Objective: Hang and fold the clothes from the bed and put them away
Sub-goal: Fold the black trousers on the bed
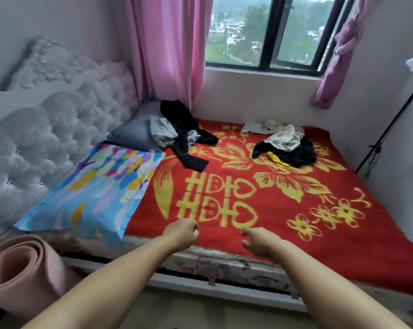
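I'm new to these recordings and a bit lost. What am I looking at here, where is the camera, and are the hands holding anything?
There is no machine: a person wears one camera on the head, looking forward and down. The two bare arms reaching in are theirs. The left hand is curled into a fist and the right hand is loosely open; neither holds anything. Ahead lies a bed with a red blanket. On it are two heaps of clothes: a dark and pale pile by the grey pillow, and another pile near the window wall. A colourful pillow lies at the left.
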